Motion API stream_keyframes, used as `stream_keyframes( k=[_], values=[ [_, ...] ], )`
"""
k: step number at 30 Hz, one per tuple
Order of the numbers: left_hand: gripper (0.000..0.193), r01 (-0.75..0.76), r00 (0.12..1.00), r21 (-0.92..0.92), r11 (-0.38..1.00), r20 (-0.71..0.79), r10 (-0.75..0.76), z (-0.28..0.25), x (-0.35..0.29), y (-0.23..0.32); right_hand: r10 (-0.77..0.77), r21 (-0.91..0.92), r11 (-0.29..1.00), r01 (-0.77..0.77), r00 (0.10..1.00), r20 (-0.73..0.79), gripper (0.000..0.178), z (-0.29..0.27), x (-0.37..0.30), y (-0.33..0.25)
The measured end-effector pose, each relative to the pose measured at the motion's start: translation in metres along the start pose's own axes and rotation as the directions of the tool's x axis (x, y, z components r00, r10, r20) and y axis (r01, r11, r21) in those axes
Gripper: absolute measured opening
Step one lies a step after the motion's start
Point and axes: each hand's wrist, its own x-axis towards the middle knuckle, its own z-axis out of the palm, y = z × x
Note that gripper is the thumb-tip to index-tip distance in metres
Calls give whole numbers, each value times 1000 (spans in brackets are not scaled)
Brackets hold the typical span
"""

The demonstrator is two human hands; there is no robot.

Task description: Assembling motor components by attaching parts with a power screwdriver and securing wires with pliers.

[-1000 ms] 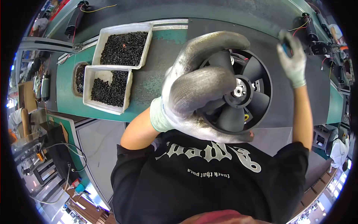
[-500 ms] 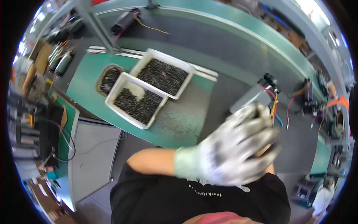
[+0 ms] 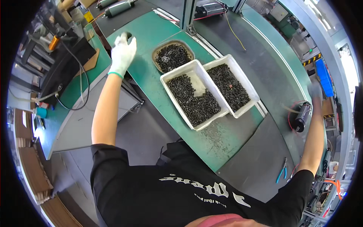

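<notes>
My left hand (image 3: 124,55), in a white glove with a green cuff, is raised over the far left of the green tabletop (image 3: 145,56). Its fingers curl around a small dark patch at their tips; what it is I cannot make out. To its right stand a brown tub (image 3: 177,44) of black rings and two white trays of small black parts, a near tray (image 3: 177,109) and a far tray (image 3: 254,90). Far right, my right hand (image 3: 315,92) is smeared by motion, its fingers unreadable. It is beside a black cylindrical motor (image 3: 302,117) with a red wire.
Blue-handled pliers (image 3: 281,170) lie on the dark mat (image 3: 253,162). Another motor (image 3: 210,10) with wires is behind a metal post (image 3: 188,15). Grey-green cylinders (image 3: 119,8) lie at the far left. A blue bin (image 3: 324,77) stands at the right. A black cable (image 3: 86,81) hangs at left.
My hands were together at the right, near a silver motor with coloured wires. They are now wide apart, left hand far left, right hand far right. The view has turned.
</notes>
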Motion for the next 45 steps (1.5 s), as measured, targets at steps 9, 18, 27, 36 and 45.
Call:
stream_keyframes(
  k=[9,18,27,36,45],
  values=[
    [53,-13,971,160,987,236,-25,79,-3,-8,-647,997,2,-72,761,56,34,-12,21,-531],
    [58,-83,968,215,973,249,28,88,-4,-3,-47,909,398,125,992,-116,56,59,100,-552],
    [62,-63,970,266,962,244,-4,84,-2,-12,-566,221,818,531,812,145,46,-47,-40,-250],
    [64,-59,932,317,947,357,-62,91,26,-34,-419,536,743,400,903,-93,33,8,-287,-119],
    [38,-563,598,-346,750,457,659,-38,-93,221,75,859,445,-254,966,247,27,45,-445,-136]
  ],
)
